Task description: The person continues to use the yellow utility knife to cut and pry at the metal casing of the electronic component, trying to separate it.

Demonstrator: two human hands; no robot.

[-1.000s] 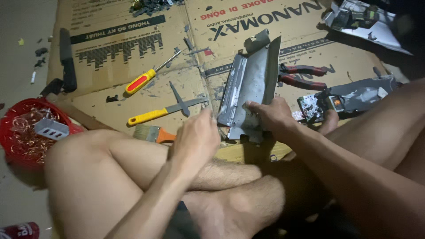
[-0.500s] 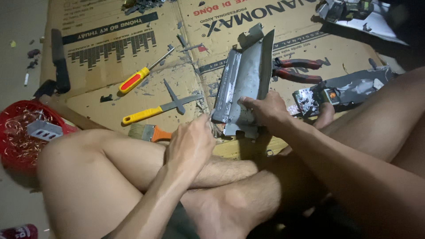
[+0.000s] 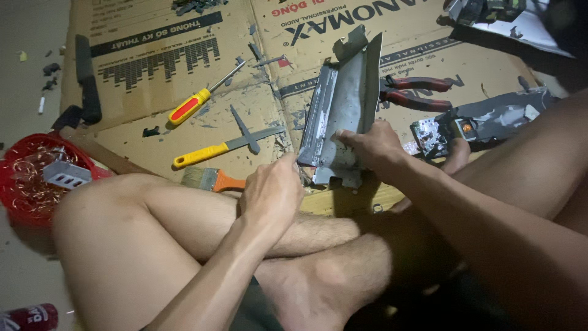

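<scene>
A bent grey sheet-metal casing (image 3: 344,104) stands tilted on flattened cardboard (image 3: 184,49) in front of my crossed legs. My right hand (image 3: 373,147) grips its lower right edge, thumb on the face. My left hand (image 3: 272,190) is closed at the casing's lower left corner, pinching its edge; whether it holds a small tool is hidden by the fingers.
On the cardboard lie a red-and-yellow screwdriver (image 3: 196,103), a yellow-handled blade (image 3: 220,147), an orange-handled brush (image 3: 211,179), red pliers (image 3: 416,92) and a circuit board with metal housing (image 3: 465,125). A red basket of copper wire (image 3: 30,178) sits at left, a black knife (image 3: 87,86) beyond.
Both hands stay on the casing. The left hand has shifted closer to the lower left corner. The casing looks slightly more upright.
</scene>
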